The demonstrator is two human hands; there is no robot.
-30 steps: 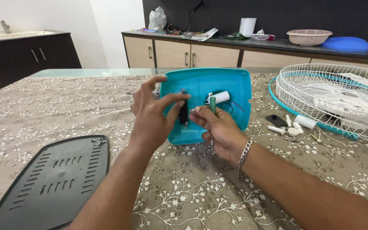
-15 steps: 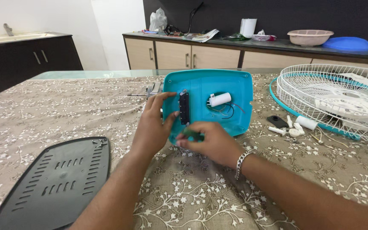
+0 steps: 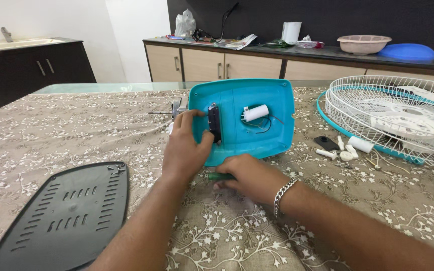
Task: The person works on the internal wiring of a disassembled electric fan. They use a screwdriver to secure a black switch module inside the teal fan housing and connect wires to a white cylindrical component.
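With the black cover (image 3: pixel 61 221) already off beside my forearm, my left hand (image 3: pixel 186 148) grips the teal fan base (image 3: pixel 244 120) while my right hand (image 3: pixel 249 175), below it, closes on a green-handled screwdriver (image 3: pixel 219 176), inner parts still fitted.

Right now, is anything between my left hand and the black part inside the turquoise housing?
Nothing visible. The left hand already grips the turquoise housing, its thumb against the black part. The right hand rests below, on a green-handled tool.

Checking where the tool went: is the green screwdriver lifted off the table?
No, the green screwdriver lies on the tablecloth under the right hand.
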